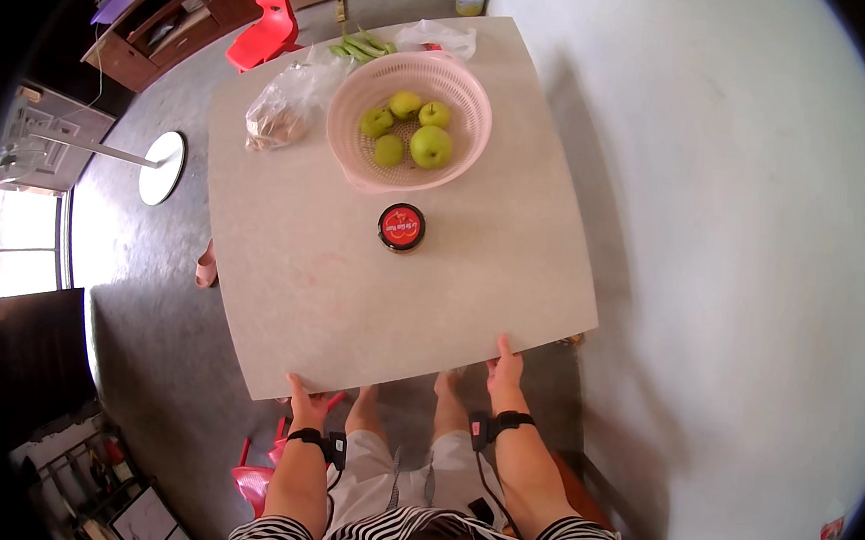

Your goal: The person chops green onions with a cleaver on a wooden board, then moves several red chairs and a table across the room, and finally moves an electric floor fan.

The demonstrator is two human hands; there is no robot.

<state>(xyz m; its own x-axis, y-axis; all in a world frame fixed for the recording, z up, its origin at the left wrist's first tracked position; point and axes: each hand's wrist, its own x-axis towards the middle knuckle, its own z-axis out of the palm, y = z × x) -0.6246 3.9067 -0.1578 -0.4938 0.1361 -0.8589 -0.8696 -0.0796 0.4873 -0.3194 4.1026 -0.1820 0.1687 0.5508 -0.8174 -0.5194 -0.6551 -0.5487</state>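
Observation:
My left hand (307, 409) holds the near edge of a beige-topped table (437, 308) close to its left corner, thumb on top. Further right along that edge, my right hand (506, 369) has its thumb over the tabletop too. The fingers of both hands are largely hidden under the edge. Mid-table stands a jar (401, 227) with a red and black lid bearing writing. Beyond it is a pink plastic colander (346, 132) with several green apples (431, 147) inside. A clear plastic bag (277, 120) holding brownish items lies to its left.
Long green vegetables (365, 45) and a thin plastic bag (441, 37) lie behind the colander. A pale wall (742, 254) runs along the right. Leftward on the floor are a red chair (265, 32), a round stand base (162, 168) and a pink slipper (207, 268).

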